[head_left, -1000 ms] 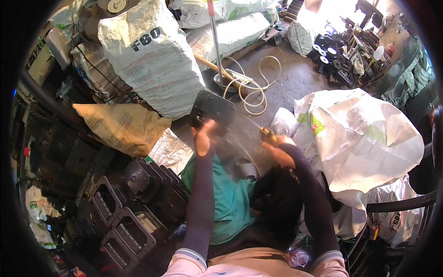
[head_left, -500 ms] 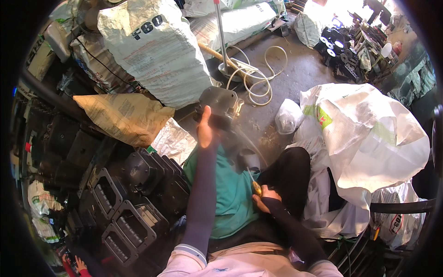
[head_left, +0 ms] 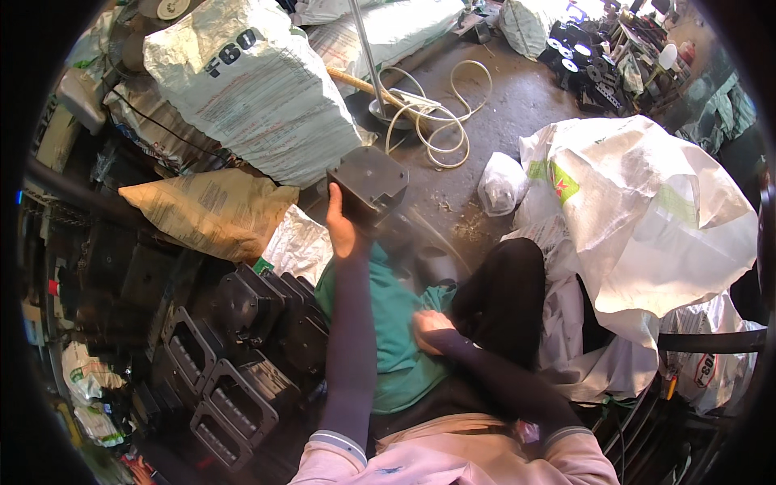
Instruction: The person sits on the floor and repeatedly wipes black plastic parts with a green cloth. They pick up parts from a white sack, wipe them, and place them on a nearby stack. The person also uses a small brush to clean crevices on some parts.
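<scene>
A black plastic housing point(head_left: 368, 179), box-shaped with a flat top, is held up over the floor by my left hand point(head_left: 343, 230), whose thumb lies along its near left side. My right hand point(head_left: 433, 330) rests low over the green cloth point(head_left: 388, 323) on my lap, its fingers curled closed. Whatever those fingers hold is hidden; no tool shows there. Just beyond it stands a grey rounded object point(head_left: 436, 265), partly blurred. To my left are several more black housings point(head_left: 250, 303), and open black frames point(head_left: 238, 396) lie beside them.
A large white sack point(head_left: 242, 89) and a brown paper bag point(head_left: 210, 212) stand at the left. A pale coiled hose point(head_left: 440, 121) lies on the floor ahead. At the right is a crumpled white sack point(head_left: 638, 218). Black parts point(head_left: 578, 65) are piled far right.
My left hand and the housing have shifted slightly left, and its top faces me more. My right hand has moved left and up; the yellow-handled tool it held no longer shows.
</scene>
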Available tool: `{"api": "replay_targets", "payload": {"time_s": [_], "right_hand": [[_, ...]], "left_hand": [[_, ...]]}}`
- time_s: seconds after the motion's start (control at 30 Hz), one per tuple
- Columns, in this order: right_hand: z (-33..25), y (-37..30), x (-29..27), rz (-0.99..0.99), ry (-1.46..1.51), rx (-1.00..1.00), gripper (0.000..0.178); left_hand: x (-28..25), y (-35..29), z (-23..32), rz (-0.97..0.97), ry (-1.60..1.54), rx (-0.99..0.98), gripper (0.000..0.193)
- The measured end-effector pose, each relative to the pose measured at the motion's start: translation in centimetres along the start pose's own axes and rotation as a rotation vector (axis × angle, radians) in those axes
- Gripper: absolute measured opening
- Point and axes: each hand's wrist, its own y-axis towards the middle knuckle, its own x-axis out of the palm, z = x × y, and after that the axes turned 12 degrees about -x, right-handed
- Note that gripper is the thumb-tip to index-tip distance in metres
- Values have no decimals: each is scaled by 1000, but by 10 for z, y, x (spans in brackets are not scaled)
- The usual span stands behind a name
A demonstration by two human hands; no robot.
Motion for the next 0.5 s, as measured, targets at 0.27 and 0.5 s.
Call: {"api": "replay_targets", "payload": {"time_s": [0.27,0.5], "right_hand": [[45,42,7,-88,-394,286,21],[55,83,28,-251,-214,603,23]], "left_hand": [[-26,-1,-7,-132,186,102,59],[-87,7,-12,72,556,207,53]]}}
